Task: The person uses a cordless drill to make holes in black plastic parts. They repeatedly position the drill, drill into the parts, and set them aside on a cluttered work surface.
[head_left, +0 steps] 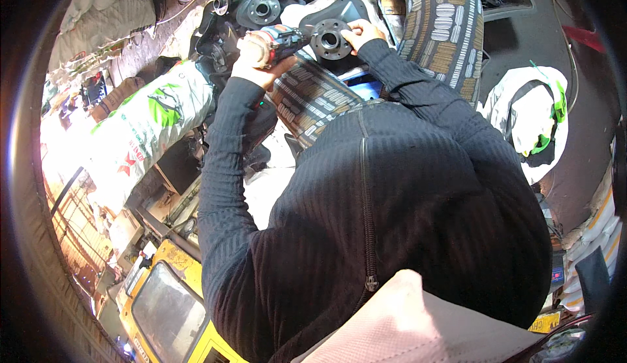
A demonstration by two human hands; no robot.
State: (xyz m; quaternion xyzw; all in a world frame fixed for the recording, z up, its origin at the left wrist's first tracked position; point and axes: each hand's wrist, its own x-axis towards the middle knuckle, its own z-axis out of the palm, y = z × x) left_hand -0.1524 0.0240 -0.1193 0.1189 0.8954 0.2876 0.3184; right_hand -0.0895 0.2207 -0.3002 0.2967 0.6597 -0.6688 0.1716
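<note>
Left hand (251,59) closed around a power driver (281,40), its nose set at the dark flanged hub (330,38); right hand (359,33) grips the hub's rim, steadying it on the patterned lap; work appears mid-course; similar hubs (261,7) lie beyond; driver tip and fasteners indistinct; torso blocks the lower field

Setting: cluttered mechanical workshop or parts yard. Evidence: pile of dark metal wheel hubs (261,7), printed sacks (147,121) stacked alongside, yellow machine housing (166,301), grimy floor (575,102), loose cables.
</note>
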